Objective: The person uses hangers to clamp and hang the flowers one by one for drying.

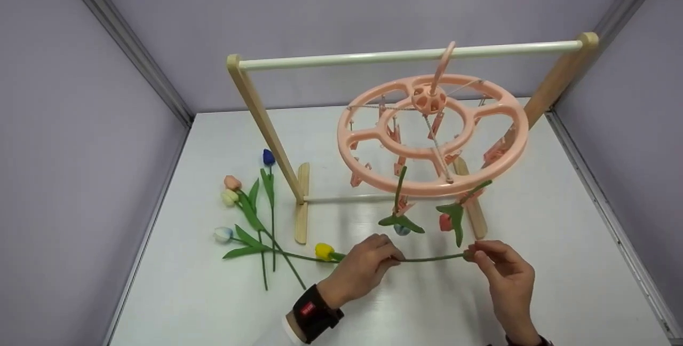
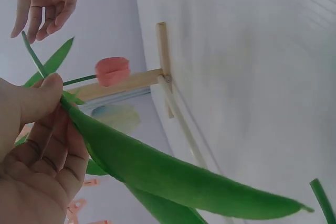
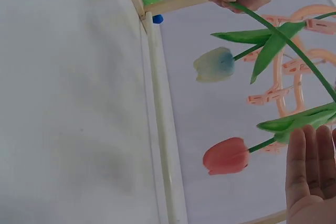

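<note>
- Pale purple walls stand round a white desk (image 1: 533,282).
- On the desk stands a wooden rack (image 1: 267,122) with a white bar across the top.
- A round pink peg hanger (image 1: 432,138) hangs from that bar.
- Two fake tulips hang head down from its pegs: a red tulip (image 1: 446,222) and a pale blue-white tulip (image 3: 214,64).
- The left hand (image 1: 365,266) pinches the green stem of a yellow tulip (image 1: 324,251) between thumb and fingers, close to its long leaf.
- The right hand (image 1: 504,271) pinches the far end of the same stem with its fingertips.
- The stem lies almost flat between the two hands, just above the desk and in front of the rack.
- The yellow flower head is just to the left of the left hand.
- More tulips lie on the desk left of the rack: a blue tulip (image 1: 268,157), a pink tulip (image 1: 232,182), a cream tulip (image 1: 230,197) and a white tulip (image 1: 223,234).
- Their stems cross each other near the yellow flower.
</note>
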